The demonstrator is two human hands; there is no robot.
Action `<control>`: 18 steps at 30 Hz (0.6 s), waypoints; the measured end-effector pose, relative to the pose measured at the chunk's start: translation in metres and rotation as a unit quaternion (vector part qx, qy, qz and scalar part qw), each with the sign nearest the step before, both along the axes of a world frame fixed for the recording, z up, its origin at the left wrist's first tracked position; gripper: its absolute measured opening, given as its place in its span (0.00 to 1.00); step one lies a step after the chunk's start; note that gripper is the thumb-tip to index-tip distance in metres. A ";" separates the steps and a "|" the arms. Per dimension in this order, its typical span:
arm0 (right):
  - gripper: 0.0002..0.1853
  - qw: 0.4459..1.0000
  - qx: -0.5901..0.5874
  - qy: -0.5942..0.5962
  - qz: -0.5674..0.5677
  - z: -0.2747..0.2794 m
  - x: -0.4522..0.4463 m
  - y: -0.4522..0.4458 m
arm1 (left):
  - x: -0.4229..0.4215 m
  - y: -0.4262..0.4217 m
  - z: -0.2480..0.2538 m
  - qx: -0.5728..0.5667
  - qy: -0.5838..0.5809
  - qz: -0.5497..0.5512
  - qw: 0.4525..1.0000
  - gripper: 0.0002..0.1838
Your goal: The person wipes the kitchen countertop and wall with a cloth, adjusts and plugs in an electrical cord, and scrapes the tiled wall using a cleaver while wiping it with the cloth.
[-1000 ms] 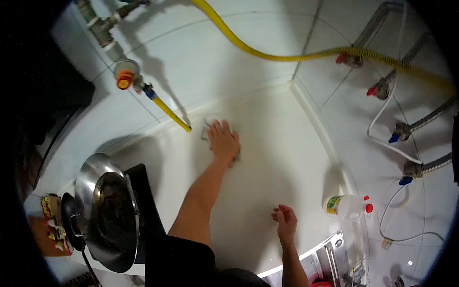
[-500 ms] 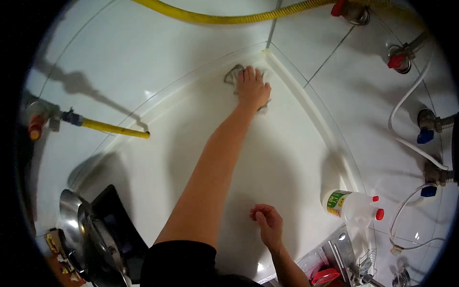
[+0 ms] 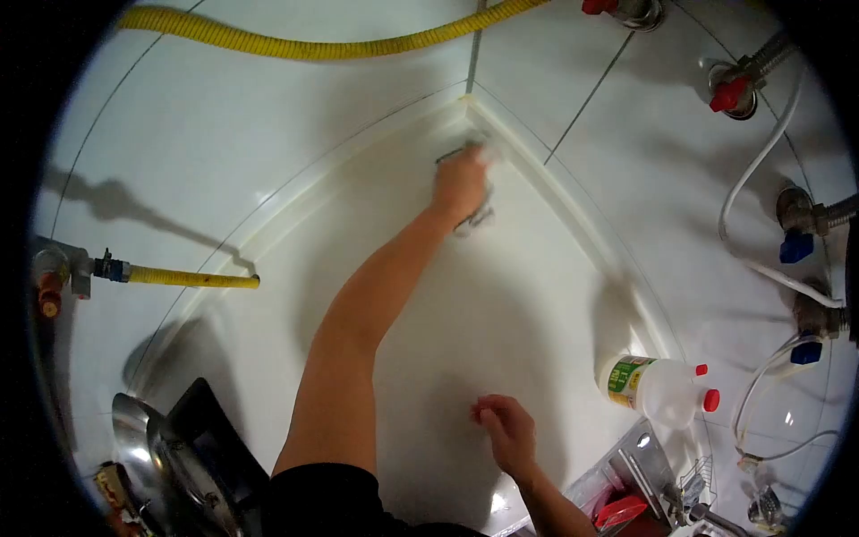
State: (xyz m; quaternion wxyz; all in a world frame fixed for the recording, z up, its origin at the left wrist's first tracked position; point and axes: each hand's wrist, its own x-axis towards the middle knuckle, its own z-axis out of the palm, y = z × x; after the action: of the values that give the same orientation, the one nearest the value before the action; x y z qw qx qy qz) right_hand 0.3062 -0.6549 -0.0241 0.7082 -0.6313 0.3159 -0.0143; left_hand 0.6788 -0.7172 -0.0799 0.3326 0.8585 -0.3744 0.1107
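Near the far corner of a white counter (image 3: 429,358), my left hand (image 3: 460,186) is closed over a crumpled grey-and-white cloth (image 3: 474,217). The cloth lies against the counter, its edges showing on both sides of the hand, and motion smears it slightly. My right hand (image 3: 508,431) hovers over the near part of the counter, its fingers loosely curled inward with nothing visible in them. A clear plastic bottle (image 3: 667,389) with red caps and a green-and-yellow label leans at the right edge, well away from both hands.
A steel pan or lid (image 3: 170,456) and a black panel (image 3: 215,438) stand at lower left. A metal sink (image 3: 644,447) holds red items at lower right. Yellow hoses (image 3: 313,46) and valves (image 3: 796,246) line the tiled walls.
My left hand has moved slightly back from the corner with the cloth, going from flat and spread to bunched. My right hand stays in nearly the same place. The whole view has shifted a little.
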 end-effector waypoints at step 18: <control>0.14 0.910 -0.414 -0.001 0.020 -0.048 0.000 -0.014 | -0.053 -0.145 0.047 -0.406 0.204 0.037 0.890 0.40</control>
State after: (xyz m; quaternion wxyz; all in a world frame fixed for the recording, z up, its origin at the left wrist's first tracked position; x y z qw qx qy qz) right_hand 0.3059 -0.6685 -0.0720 0.3834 -0.8740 0.2683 -0.1308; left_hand 0.6260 -0.8618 -0.0325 0.7168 0.6656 -0.1883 0.0876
